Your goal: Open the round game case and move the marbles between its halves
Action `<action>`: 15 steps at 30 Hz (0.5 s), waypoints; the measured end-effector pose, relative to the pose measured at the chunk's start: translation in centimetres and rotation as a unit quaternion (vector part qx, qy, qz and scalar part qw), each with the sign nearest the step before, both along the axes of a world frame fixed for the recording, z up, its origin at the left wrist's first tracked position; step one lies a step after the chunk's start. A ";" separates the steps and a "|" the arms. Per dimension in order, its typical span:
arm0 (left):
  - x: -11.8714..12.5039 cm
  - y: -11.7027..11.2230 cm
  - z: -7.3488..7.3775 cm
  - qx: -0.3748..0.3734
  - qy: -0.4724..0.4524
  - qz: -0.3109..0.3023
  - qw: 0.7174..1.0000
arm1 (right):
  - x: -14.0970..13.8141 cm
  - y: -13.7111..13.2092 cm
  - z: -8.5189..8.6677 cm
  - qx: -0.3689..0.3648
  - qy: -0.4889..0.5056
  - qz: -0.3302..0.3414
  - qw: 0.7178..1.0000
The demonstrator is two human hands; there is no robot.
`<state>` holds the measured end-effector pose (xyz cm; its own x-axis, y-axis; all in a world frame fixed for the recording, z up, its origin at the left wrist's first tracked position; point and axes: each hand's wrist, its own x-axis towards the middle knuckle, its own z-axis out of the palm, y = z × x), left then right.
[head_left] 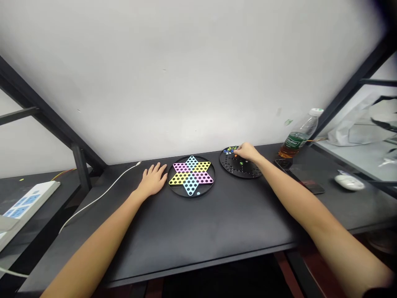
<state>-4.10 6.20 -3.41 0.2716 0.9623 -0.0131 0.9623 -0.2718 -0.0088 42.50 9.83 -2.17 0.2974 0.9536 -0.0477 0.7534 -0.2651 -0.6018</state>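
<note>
My left hand (151, 180) lies flat on the dark table with its fingers spread, just left of a round Chinese checkers board (190, 174). The board carries a six-pointed star in pink, yellow and light blue, full of holes. A small light-blue piece (198, 193) sits near its front rim. Over a second round black tray (237, 170) to the right, my right hand (246, 151) has its fingers pinched together; whatever is between them is hidden. Several small marbles (228, 152) cluster at the tray's back left, and a green one (241, 163) lies near its middle.
A half-full drink bottle (294, 140) stands at the back right, beyond a dark phone-like object (314, 188) and a white mouse (349, 181). On the left are a white cable (101, 195) and a power strip (27, 203). Slanted black bars (58, 120) flank the table; a wall closes the back.
</note>
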 end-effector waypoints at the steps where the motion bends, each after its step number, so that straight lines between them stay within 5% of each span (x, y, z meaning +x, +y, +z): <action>1: 0.0 0.0 0.0 -0.001 0.000 0.000 1.000 | 0.2 0.0 0.3 -0.003 0.083 -0.012 0.996; 3: 0.0 0.0 0.1 -0.003 0.001 0.001 1.000 | 0.8 0.0 1.0 -0.025 0.287 -0.023 0.957; 5: 0.1 -0.1 0.2 -0.007 0.002 0.003 1.000 | 1.6 -0.1 1.9 -0.054 0.474 -0.007 0.879; 8: 0.2 -0.2 0.3 -0.008 0.004 0.004 1.000 | 2.5 -0.6 2.9 -0.071 0.622 0.013 0.780; 12: 0.3 -0.3 0.5 -0.008 0.005 0.006 1.000 | 2.3 -1.3 3.4 -0.061 0.673 -0.002 0.737; 15: 0.2 -0.2 0.4 -0.009 0.004 0.004 1.000 | 1.3 -1.3 3.2 -0.051 0.670 -0.015 0.741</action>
<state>-3.85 5.99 -2.99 0.2636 0.9641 -0.0326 0.9644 -0.2641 -0.0123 43.81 8.54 1.06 -0.0608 0.9184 -0.3910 -0.5082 -0.3656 -0.7798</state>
